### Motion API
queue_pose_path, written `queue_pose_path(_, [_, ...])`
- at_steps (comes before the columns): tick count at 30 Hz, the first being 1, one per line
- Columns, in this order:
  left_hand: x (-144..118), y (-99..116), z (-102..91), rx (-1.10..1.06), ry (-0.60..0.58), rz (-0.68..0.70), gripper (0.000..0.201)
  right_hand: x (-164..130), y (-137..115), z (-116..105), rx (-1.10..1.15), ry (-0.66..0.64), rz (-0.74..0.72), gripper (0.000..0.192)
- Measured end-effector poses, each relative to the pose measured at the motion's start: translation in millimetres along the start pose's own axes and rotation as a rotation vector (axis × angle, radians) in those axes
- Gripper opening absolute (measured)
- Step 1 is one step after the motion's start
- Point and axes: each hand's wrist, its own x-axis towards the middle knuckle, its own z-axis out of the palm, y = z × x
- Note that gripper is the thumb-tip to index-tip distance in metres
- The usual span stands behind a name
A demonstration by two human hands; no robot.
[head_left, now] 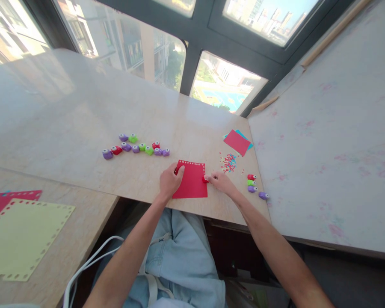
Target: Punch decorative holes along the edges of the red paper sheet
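Head view: the left hand presses flat on the red paper so it stays put on the bench. The right hand's fingers pinch a red punch on the paper's right edge. Further off lie paper bits and more punches.

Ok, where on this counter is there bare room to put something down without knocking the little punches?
The counter is bare left of and behind the punch cluster, up to the window. A smaller bare gap lies between that cluster and the red sheet. It is crowded right of the sheet: right hand, confetti, four punches, stacked paper.
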Motion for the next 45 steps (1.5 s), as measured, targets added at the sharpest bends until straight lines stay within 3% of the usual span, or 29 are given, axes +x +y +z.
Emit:
queue_pose_path(5, [-2.2, -3.3, -0.8, -0.007, 0.018, 0.025, 0.028, 1.4, 0.2, -2.6, 0.012, -0.072, 0.034, 0.046])
queue_pose_path(14, [-9.6, -15.8, 1.5, -0.218, 0.044, 0.099, 0.028, -8.6, 0.8, 2.8, 0.274, -0.021, 0.117, 0.043])
queue_pose_path(19, [-9.2, -19.1, 2.2, -0.223, 0.082, 0.104, 0.022, -19.0, 7.4, 21.2, 0.449, 0.239, 0.079, 0.042])
queue_pose_path(22, [-9.5, -19.1, 1.6, -0.219, 0.098, 0.100, 0.018, -25.6, 12.2, 32.0, 0.419, 0.414, -0.024, 0.044])
queue_pose_path(25, [-10.2, -17.8, 0.6, -0.263, 0.114, 0.092, 0.017, -29.4, 13.5, 37.4, 0.182, 0.380, -0.164, 0.054])
queue_pose_path(27, [-10.8, -16.9, -0.5, -0.313, 0.117, 0.091, 0.017, -28.6, 12.6, 38.6, 0.009, 0.339, -0.187, 0.047])
queue_pose_path(29, [-11.6, -16.2, -2.1, -0.340, 0.110, 0.084, 0.017, -24.4, 12.3, 38.4, -0.084, 0.385, -0.149, 0.035])
queue_pose_path(32, [-14.2, -15.7, -5.5, -0.333, 0.100, 0.060, 0.018, -13.6, 17.4, 35.1, -0.051, 0.600, -0.042, 0.036])
queue_pose_path(36, [-18.3, -16.3, -8.7, -0.369, 0.083, 0.035, 0.020, -1.4, 32.3, 28.7, 0.205, 0.924, 0.077, 0.043])
queue_pose_path(38, [-19.4, -17.6, -8.5, -0.391, 0.077, 0.025, 0.022, 0.1, 37.8, 28.2, 0.356, 0.985, 0.108, 0.045])
queue_pose_path(40, [-19.5, -20.0, -7.4, -0.403, 0.073, 0.012, 0.024, -1.1, 38.8, 30.2, 0.516, 0.947, 0.085, 0.046])
queue_pose_path(43, [-18.5, -24.7, -5.1, -0.425, 0.067, 0.005, 0.025, -2.9, 32.5, 35.1, 0.729, 0.741, -0.031, 0.045])
queue_pose_path(45, [-17.9, -26.9, -4.6, -0.435, 0.067, 0.008, 0.026, -1.2, 26.1, 36.9, 0.755, 0.622, -0.115, 0.042])
